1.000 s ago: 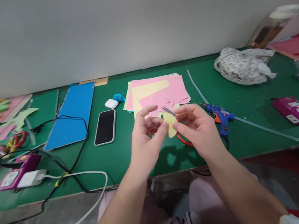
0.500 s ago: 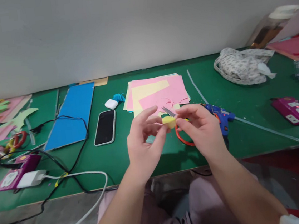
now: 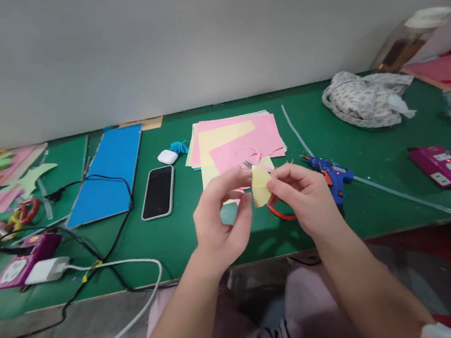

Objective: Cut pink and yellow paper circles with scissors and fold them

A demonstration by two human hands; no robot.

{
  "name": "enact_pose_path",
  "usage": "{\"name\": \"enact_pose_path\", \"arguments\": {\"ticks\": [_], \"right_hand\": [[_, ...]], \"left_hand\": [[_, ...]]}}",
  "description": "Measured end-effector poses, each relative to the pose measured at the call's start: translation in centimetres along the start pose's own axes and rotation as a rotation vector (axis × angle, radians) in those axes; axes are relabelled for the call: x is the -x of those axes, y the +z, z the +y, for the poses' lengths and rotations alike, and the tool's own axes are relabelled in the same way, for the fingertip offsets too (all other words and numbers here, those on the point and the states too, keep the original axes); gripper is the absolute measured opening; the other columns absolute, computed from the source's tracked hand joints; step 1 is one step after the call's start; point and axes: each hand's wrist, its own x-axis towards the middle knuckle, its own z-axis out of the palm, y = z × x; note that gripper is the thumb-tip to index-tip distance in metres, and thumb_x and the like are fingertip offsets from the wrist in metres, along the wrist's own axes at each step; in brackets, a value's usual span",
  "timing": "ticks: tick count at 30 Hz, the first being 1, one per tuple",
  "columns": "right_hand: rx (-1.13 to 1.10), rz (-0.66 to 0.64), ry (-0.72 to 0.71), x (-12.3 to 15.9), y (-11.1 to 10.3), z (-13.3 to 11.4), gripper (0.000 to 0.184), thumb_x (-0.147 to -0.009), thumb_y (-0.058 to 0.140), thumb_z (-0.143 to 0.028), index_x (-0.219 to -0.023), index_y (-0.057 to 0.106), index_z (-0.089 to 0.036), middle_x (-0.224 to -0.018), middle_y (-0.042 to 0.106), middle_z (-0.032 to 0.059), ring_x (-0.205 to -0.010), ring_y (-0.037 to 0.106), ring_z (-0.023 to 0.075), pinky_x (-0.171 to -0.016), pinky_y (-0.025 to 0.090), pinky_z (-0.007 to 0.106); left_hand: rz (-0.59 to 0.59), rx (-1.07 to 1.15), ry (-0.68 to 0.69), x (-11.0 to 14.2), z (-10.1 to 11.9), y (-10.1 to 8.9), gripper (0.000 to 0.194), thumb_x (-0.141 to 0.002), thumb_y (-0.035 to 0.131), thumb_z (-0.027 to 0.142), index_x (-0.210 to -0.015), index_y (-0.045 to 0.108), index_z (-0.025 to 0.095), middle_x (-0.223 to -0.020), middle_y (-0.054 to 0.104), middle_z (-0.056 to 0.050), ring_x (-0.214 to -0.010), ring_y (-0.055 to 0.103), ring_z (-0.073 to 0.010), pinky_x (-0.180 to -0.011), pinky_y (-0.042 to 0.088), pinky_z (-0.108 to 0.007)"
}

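Between my hands is a small piece of yellow paper (image 3: 260, 187), rounded along one side. The thumb and fingers of my right hand (image 3: 303, 190) pinch its right edge. My left hand (image 3: 220, 213) is just left of the paper, thumb and forefinger parted around a gap, holding nothing. Beneath the hands lie scissors with a red-orange handle (image 3: 281, 212), their blades partly hidden by the paper. Behind them is a stack of pink and pale yellow paper sheets (image 3: 241, 134) with a curved pink cut-out on top.
A blue glue gun (image 3: 334, 178) with a clear glue stick lies right of my hand. To the left are a phone (image 3: 158, 193), a white case (image 3: 167, 156), a blue board (image 3: 107, 171) and cables. A patterned cloth bundle (image 3: 364, 100) sits at the back right.
The yellow paper has turned from lying nearly flat to standing upright, showing its broad face. My left thumb and fingers have let go of it; my right hand keeps hold.
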Motion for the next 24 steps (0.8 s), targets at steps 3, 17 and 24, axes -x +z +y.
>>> {"name": "enact_pose_path", "arguments": {"ticks": [3, 17, 24], "right_hand": [[0.174, 0.048, -0.109, 0.1, 0.0, 0.1, 0.01, -0.08, 0.07, -0.019, -0.07, 0.068, -0.022, -0.067, 0.067, -0.0052, -0.06, 0.061, 0.0074, -0.054, 0.049, 0.017], [0.333, 0.026, -0.225, 0.5, 0.8, 0.5, 0.007, -0.083, 0.067, -0.016, -0.082, 0.065, -0.023, -0.08, 0.072, -0.0019, -0.071, 0.068, 0.0126, -0.058, 0.055, 0.022], [0.342, 0.065, -0.222, 0.4, 1.1, 0.5, 0.007, -0.082, 0.063, -0.015, -0.081, 0.064, -0.022, -0.079, 0.071, -0.0018, -0.067, 0.066, 0.0107, -0.055, 0.054, 0.019]], "left_hand": [[-0.002, 0.161, -0.322, -0.2, 0.4, 0.1, 0.051, -0.09, 0.065, 0.015, -0.137, 0.048, 0.026, -0.096, 0.072, -0.003, -0.088, 0.073, -0.0153, -0.071, 0.063, -0.024], [0.1, 0.114, -0.455, -0.6, 0.9, 0.8, 0.047, -0.081, 0.07, 0.013, -0.124, 0.055, 0.024, -0.079, 0.067, 0.002, -0.075, 0.071, -0.0117, -0.067, 0.061, -0.02], [0.067, -0.032, -0.313, -0.2, 1.0, 1.1, 0.052, -0.08, 0.068, 0.005, -0.126, 0.057, 0.025, -0.083, 0.07, 0.003, -0.076, 0.07, -0.0098, -0.07, 0.06, -0.018]]}}
